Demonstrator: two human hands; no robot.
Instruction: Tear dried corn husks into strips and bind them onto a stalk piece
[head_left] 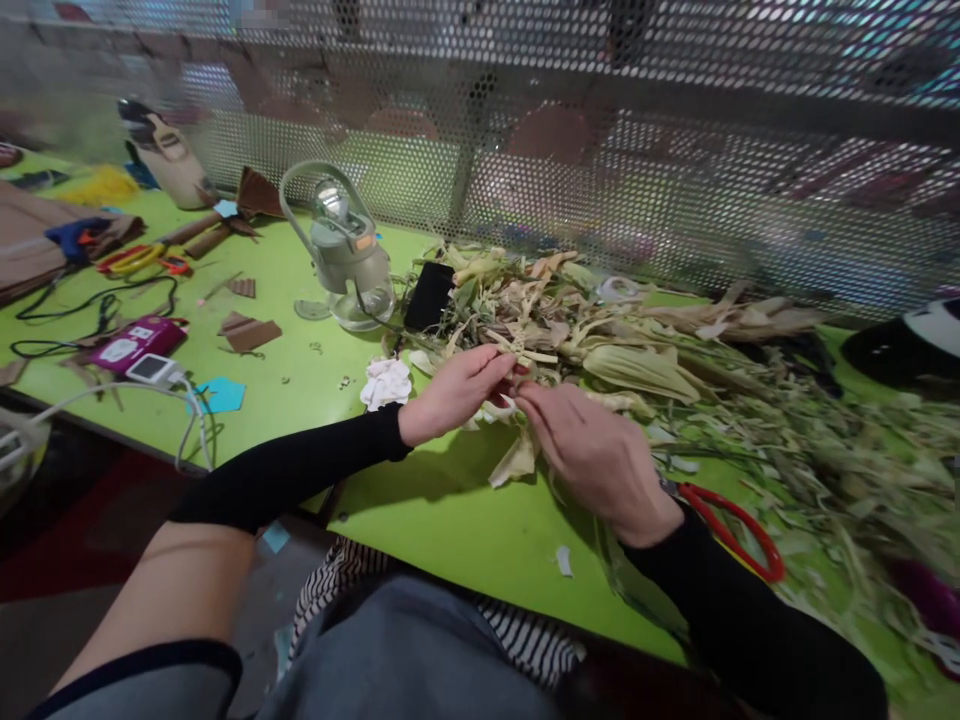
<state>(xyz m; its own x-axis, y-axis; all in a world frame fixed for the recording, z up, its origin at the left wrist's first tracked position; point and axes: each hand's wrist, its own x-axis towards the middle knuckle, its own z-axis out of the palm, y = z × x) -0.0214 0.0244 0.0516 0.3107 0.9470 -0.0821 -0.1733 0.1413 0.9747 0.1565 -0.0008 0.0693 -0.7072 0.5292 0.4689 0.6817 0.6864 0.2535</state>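
Both my hands meet over the green table [450, 520], in front of a heap of dried corn husks and leaves [600, 330]. My left hand [457, 390] is closed in a pinch on pale husk strips [510, 405]. My right hand [592, 450] is closed on the same bundle from the other side, fingertips touching the left ones. A loose piece of husk [516, 462] hangs below the hands onto the table. Both forearms wear black sleeves.
A small desk fan [341, 250] and a black box [429, 295] stand behind the hands. A crumpled white tissue [386, 382] lies left of them. Red-handled scissors [739, 530] lie by my right wrist. Cables, a pink device [135, 345] and cardboard scraps sit at left. A perforated metal screen [600, 150] closes the back.
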